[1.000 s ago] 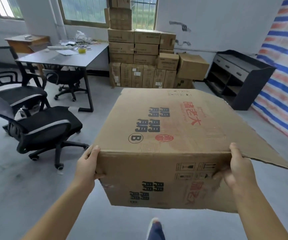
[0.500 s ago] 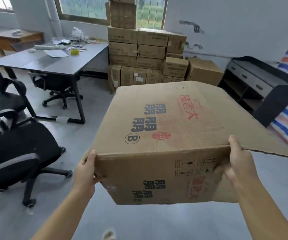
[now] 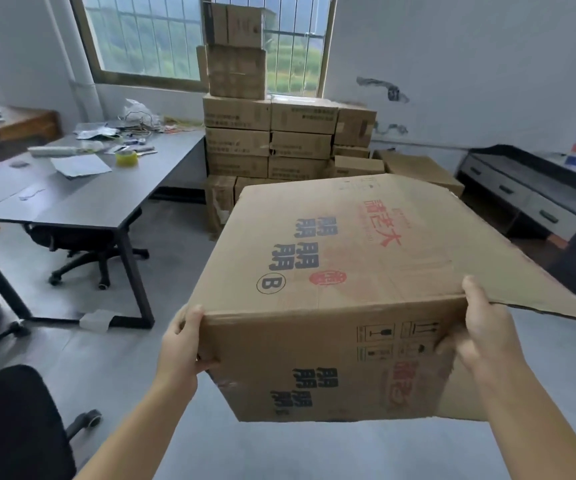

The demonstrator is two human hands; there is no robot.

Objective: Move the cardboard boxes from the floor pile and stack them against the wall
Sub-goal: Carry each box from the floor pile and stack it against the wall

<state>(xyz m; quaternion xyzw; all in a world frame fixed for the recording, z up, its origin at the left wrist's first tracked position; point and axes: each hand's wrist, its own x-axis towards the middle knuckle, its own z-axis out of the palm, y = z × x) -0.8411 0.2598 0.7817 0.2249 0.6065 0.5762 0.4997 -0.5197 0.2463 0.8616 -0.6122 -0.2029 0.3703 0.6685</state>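
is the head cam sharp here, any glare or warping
Head view: the box and both hands, left and right, are fairly sharp; daylight from the window washes out its panes; wide-angle bending curves the window frame and the desk edge; the frame's corners look soft.

left hand [image 3: 179, 348] bare | right hand [image 3: 484, 337] bare | forearms unsleeved, no rings
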